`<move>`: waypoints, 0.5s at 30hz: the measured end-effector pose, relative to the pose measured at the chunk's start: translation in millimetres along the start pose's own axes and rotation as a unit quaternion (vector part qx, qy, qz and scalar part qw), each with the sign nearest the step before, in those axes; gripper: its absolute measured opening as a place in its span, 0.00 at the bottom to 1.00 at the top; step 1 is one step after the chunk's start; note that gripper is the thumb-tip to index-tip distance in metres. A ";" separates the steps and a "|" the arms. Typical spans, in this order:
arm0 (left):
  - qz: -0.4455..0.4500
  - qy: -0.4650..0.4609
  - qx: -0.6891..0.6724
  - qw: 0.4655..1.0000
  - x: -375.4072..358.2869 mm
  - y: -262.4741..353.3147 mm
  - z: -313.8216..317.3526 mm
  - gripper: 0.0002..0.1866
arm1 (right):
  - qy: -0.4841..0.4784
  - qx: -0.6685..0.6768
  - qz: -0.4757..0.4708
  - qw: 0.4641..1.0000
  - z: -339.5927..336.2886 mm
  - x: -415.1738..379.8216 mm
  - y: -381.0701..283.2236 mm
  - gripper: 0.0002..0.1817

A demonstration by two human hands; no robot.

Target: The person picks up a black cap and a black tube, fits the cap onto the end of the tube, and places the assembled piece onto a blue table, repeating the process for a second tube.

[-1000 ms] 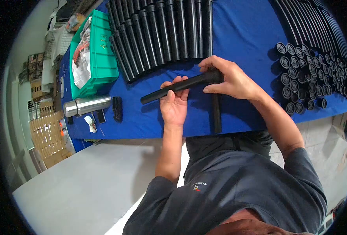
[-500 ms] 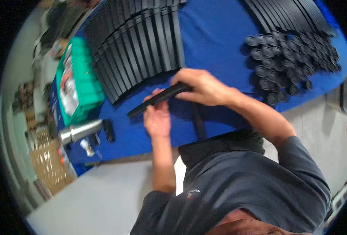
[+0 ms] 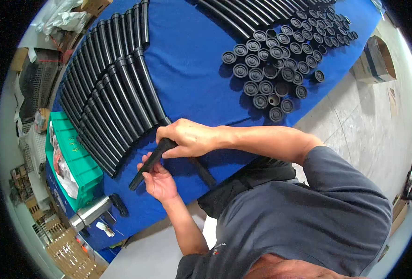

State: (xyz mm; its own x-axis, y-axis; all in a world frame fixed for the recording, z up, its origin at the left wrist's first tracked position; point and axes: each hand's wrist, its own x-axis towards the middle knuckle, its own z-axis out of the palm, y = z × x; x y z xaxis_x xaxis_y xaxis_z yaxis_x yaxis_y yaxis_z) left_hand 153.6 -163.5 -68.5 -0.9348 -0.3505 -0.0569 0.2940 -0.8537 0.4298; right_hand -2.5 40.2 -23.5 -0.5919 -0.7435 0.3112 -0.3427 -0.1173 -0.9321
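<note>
A short black bar point(image 3: 142, 174) slants between my hands over the blue cloth. My right hand point(image 3: 186, 138) is wrapped round its upper end from above. Lower down, my left hand point(image 3: 160, 182) has its fingers and thumb around the middle of the bar, palm up. The bar's lower end sticks out free to the left. Rows of long black tubes point(image 3: 127, 97) lie just beyond my hands. Another dark bar point(image 3: 202, 172) rests on the cloth near the table's front edge, below my right wrist.
Many round black caps point(image 3: 265, 87) are spread at the right, beside more black tubes point(image 3: 229, 18). At the left stand a green crate point(image 3: 78, 160) with bagged items and a silver cylinder point(image 3: 93, 213). An open cardboard box point(image 3: 376, 60) is beyond the table.
The view has shifted, so the table contents appear lower and farther left. Both hands still hold the bar, which now slants more steeply.
</note>
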 end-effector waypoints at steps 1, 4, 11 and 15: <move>0.001 0.003 -0.001 1.000 0.2 0.1 -0.9 0.16 | 0.002 -0.004 -0.008 1.000 1.6 -0.3 2.5 0.17; -0.004 -0.035 -0.012 0.999 0.5 -0.7 -1.4 0.16 | 0.003 -0.021 -0.016 1.000 0.0 -1.1 -0.3 0.16; -0.006 -0.004 0.007 1.000 -0.4 0.8 -1.3 0.17 | 0.028 -0.014 -0.064 0.997 -3.2 3.3 -7.2 0.18; -0.004 0.000 0.039 0.999 -2.3 -1.3 6.1 0.16 | -0.038 -0.030 0.030 0.998 -8.6 2.4 -8.4 0.19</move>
State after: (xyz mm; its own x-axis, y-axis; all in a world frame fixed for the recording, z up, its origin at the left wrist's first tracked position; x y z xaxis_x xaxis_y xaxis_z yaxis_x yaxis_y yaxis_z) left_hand 154.2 -159.2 -63.4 -0.9368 -0.3447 -0.0603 0.2710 -0.8236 0.4983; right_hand -7.3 45.0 -13.3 -0.5569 -0.7958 0.2379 -0.3527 -0.0328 -0.9352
